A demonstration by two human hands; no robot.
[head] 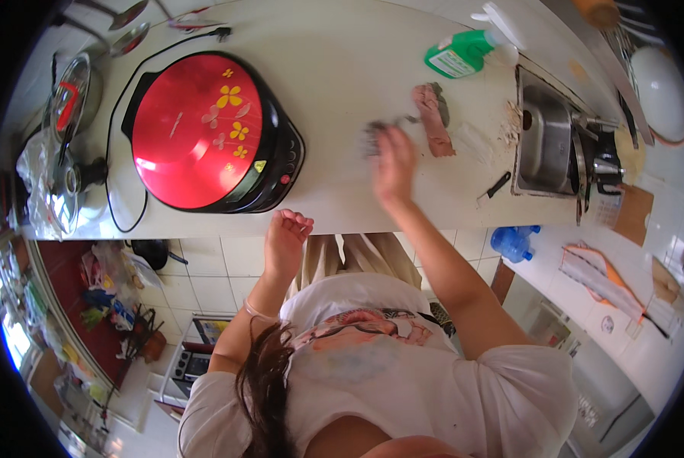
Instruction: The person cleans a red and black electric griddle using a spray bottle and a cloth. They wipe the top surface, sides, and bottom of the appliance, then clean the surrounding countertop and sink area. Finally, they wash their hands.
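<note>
My right hand (395, 163) presses a grey scouring pad (371, 137), likely steel wool, towards the white countertop (336, 74). Hand and pad are blurred, so contact with the surface is hard to make out. My left hand (286, 235) rests at the counter's front edge, palm up, its fingers loosely curled with nothing seen in them. Just beyond it stands an electric baking pan (198, 131) with a red, flower-patterned lid, shut. A crumpled pink cloth (432, 120) lies right of my right hand, with a grey-green cloth (442, 103) partly under it.
A green spray bottle (459, 55) lies tilted at the back. At right are a steel sink (548, 143), food scraps (512, 123) by its rim and a black-handled peeler (497, 184). A black power cord (110, 154) loops around the pan; lidded pots (69, 109) stand left.
</note>
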